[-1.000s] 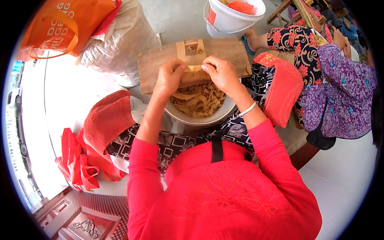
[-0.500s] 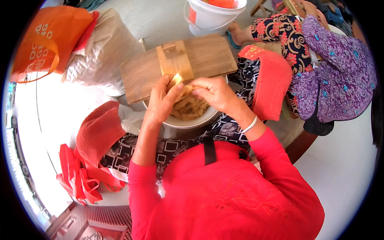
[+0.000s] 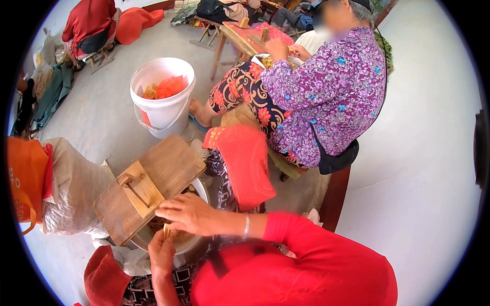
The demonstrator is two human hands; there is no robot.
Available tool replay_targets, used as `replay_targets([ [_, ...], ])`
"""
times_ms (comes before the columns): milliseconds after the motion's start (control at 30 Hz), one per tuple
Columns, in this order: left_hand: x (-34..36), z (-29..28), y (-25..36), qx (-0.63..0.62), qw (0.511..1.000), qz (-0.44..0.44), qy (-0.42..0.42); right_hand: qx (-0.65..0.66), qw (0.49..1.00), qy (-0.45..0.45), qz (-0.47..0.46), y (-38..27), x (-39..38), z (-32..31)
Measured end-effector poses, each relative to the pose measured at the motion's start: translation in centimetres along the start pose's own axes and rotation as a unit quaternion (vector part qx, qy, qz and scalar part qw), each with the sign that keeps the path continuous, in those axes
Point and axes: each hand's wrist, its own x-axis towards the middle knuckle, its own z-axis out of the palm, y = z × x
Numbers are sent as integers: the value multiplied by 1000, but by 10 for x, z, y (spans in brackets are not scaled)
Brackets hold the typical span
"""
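My left hand is closed in a pinch on a pale yellow strip, over the near side of a white tub. My right hand reaches in from the right with its fingers stretched out, close to the near edge of a brown wooden board. I cannot tell whether those fingers touch the board. The board lies across the tub's top, partly hiding the brownish pieces inside. On it sits a lighter wooden block with a thin bar along it.
Beyond the board stands a white bucket holding orange-red plastic. A person in a purple flowered top sits at the right, hands at a wooden bench. At left are a filled pale sack and an orange bag.
The view has swung up and right, showing more of the room. My hands, formerly together on a strip, are now apart; the right hand's fingers have opened and extended leftward.
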Motion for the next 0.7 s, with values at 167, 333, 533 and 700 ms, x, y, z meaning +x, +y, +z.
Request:
replay_targets([
  [167,4,18,-1,-107,993,-44,-17,-16,998,-4,-56,-7,1,24],
  [333,12,19,6,-1,998,2,58,-58,994,18,-95,3,18,29],
  [533,8,7,15,-55,997,46,10,-53,990,45,-121,-3,26,31],
  [700,-5,13,23,-6,999,31,-20,67,997,30,-1,7,20,33],
])
